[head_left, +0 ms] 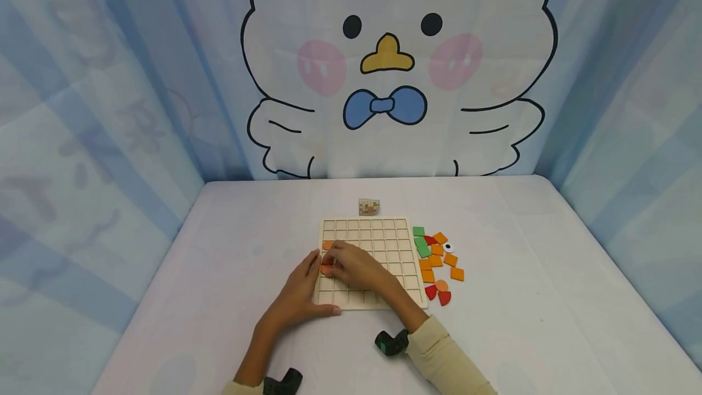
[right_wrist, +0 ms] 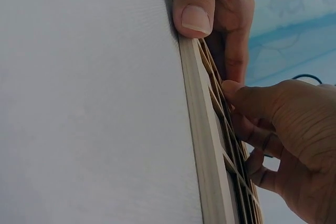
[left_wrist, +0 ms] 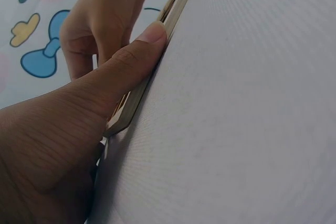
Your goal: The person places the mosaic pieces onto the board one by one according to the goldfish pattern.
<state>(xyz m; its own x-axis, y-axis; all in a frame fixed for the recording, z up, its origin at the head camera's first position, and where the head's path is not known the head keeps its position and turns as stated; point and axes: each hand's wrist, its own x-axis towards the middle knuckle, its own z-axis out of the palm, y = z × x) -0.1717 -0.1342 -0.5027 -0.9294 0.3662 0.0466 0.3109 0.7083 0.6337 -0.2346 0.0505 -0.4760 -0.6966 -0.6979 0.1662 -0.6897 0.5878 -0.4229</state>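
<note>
A pale wooden grid board [head_left: 390, 256] lies on the table. My left hand [head_left: 298, 294] grips its near left corner, the thumb along the near edge and the fingers beside the left edge. My right hand [head_left: 358, 267] reaches over the board, fingers bent down at the left column. Between its fingertips a sliver of a red piece [head_left: 326, 262] shows; most of it is covered. One orange piece [head_left: 328, 245] sits in a cell above the fingertips, and a round orange piece [head_left: 325, 270] shows just below. In the right wrist view, the right fingertips touch the grid, hiding what they pinch.
Right of the board lie loose orange squares [head_left: 457, 274], green pieces [head_left: 422, 247], red quarter-rounds [head_left: 445, 298], an orange disc [head_left: 441, 286] and a white eye disc [head_left: 448, 247]. A small patterned card [head_left: 369, 206] lies beyond the board. Printed curtains [head_left: 384, 139] surround the white table [head_left: 526, 297].
</note>
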